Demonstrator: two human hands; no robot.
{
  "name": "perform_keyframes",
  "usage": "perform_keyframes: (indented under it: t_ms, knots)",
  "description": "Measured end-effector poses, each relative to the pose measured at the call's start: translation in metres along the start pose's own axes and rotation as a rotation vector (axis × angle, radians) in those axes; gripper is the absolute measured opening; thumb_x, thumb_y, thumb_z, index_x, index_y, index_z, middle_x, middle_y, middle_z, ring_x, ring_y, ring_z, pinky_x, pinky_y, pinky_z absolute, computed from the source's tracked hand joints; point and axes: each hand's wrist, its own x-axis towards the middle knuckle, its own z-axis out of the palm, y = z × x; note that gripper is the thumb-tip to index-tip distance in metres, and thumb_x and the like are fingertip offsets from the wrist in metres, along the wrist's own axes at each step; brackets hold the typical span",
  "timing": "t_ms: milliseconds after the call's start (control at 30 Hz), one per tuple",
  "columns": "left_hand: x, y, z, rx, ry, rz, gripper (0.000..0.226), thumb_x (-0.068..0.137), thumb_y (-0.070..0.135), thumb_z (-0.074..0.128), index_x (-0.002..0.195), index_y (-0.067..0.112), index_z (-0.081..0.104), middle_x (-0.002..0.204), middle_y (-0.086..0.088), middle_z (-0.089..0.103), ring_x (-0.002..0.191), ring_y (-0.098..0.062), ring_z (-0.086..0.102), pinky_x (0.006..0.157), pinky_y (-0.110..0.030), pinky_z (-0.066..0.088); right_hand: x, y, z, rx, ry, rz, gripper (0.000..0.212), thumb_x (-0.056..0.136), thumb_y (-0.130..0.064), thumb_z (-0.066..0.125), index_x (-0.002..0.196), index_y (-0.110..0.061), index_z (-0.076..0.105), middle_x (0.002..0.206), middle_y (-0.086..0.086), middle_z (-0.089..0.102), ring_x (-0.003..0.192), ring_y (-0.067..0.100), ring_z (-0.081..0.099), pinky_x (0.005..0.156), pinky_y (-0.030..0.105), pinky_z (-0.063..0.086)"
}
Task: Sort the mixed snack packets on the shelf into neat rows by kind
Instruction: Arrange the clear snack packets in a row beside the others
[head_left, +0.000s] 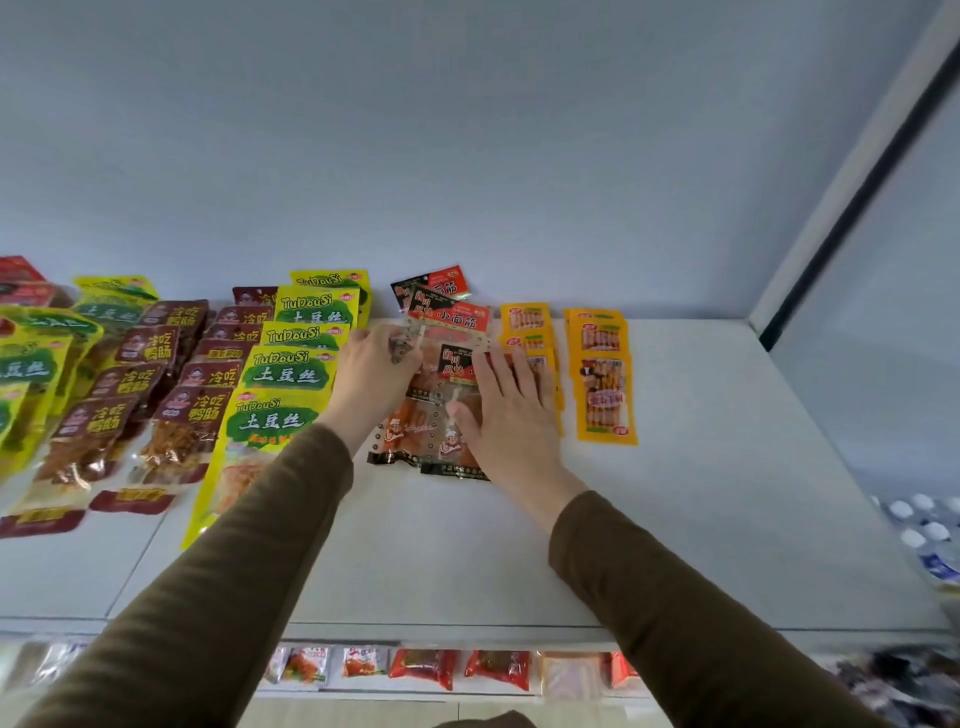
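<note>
Left hand (371, 371) pinches red-black packets (447, 374), right hand (506, 405) flat on top w/ fingers straight, prob. squaring the row.

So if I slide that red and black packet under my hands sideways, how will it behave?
The red and black packet looks thin and glossy, so it probably slides easily on the smooth shelf. It lies overlapping others of its kind, so they may shift too. Likely floppy when lifted.

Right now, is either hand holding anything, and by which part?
The left hand pinches a red-and-black snack packet at its upper left edge; the right hand lies flat on it.
</note>
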Motion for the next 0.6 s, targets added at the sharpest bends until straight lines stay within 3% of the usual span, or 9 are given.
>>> perform_keyframes:
  t_ms: [67, 167, 233, 300, 433, 533, 600]
  knots:
    - [0.008, 0.002, -0.001, -0.014, -0.013, 0.011, 0.031, 0.097, 0.033, 0.066, 0.125, 0.022, 0.063, 0.134, -0.010, 0.057, 0.131, -0.031, 0.044, 0.109, -0.043, 0.035, 0.001, 0.004, -0.002, -0.030, 0.004, 0.062, 0.088, 0.097, -0.077, 0.020, 0.164, -0.025, -0.006, 0.173, 0.002, -0.005, 0.159, 0.026, -0.009, 0.127, 0.053, -0.007]
    - [0.003, 0.005, -0.002, -0.074, 0.049, 0.079, 0.016, 0.094, 0.027, 0.070, 0.107, 0.020, 0.063, 0.125, -0.007, 0.056, 0.122, -0.030, 0.046, 0.104, -0.042, 0.036, 0.002, 0.011, -0.006, -0.003, 0.021, 0.125, 0.107, 0.085, -0.091, 0.024, 0.161, -0.028, -0.019, 0.173, 0.005, -0.007, 0.159, 0.028, -0.008, 0.127, 0.054, -0.004]
    - [-0.006, 0.006, -0.005, -0.166, 0.079, 0.160, 0.011, 0.096, 0.021, 0.068, 0.097, 0.020, 0.057, 0.111, -0.005, 0.060, 0.108, -0.025, 0.053, 0.089, -0.036, 0.042, 0.003, 0.016, -0.009, 0.051, 0.042, 0.149, 0.116, 0.080, -0.095, 0.030, 0.160, -0.028, -0.021, 0.173, 0.007, -0.007, 0.159, 0.030, -0.008, 0.127, 0.053, -0.003]
    - [-0.018, 0.007, -0.009, -0.378, 0.014, 0.173, 0.011, 0.101, 0.016, 0.061, 0.096, 0.019, 0.052, 0.099, -0.001, 0.066, 0.091, -0.018, 0.063, 0.076, -0.027, 0.048, 0.003, 0.019, -0.009, 0.091, 0.081, 0.165, 0.124, 0.074, -0.100, 0.031, 0.161, -0.027, -0.019, 0.173, 0.008, -0.004, 0.159, 0.032, -0.006, 0.127, 0.055, 0.002]
    - [-0.033, 0.004, -0.013, -0.770, -0.152, 0.107, 0.018, 0.108, 0.008, 0.049, 0.098, 0.023, 0.051, 0.106, -0.006, 0.074, 0.097, -0.022, 0.071, 0.083, -0.038, 0.058, 0.004, 0.021, -0.014, 0.186, 0.140, 0.188, 0.133, 0.067, -0.101, 0.040, 0.163, -0.022, -0.006, 0.170, 0.007, 0.021, 0.157, 0.032, 0.015, 0.127, 0.055, 0.011]
    - [-0.038, 0.001, -0.011, -0.803, -0.152, 0.125, 0.017, 0.108, 0.004, 0.047, 0.098, 0.018, 0.047, 0.095, -0.008, 0.066, 0.092, -0.020, 0.065, 0.083, -0.042, 0.054, 0.006, 0.022, -0.017, 0.247, 0.225, 0.152, 0.120, 0.074, -0.089, 0.054, 0.162, -0.018, 0.014, 0.155, 0.007, 0.045, 0.147, 0.031, 0.034, 0.126, 0.055, 0.019]
    - [-0.041, 0.000, -0.011, -0.813, -0.154, 0.129, 0.018, 0.108, 0.003, 0.047, 0.098, 0.018, 0.047, 0.095, -0.009, 0.067, 0.094, -0.025, 0.065, 0.082, -0.039, 0.056, 0.007, 0.022, -0.019, 0.358, 0.279, 0.117, 0.086, 0.086, -0.066, 0.065, 0.153, -0.019, 0.037, 0.132, 0.001, 0.061, 0.132, 0.022, 0.047, 0.117, 0.051, 0.035]
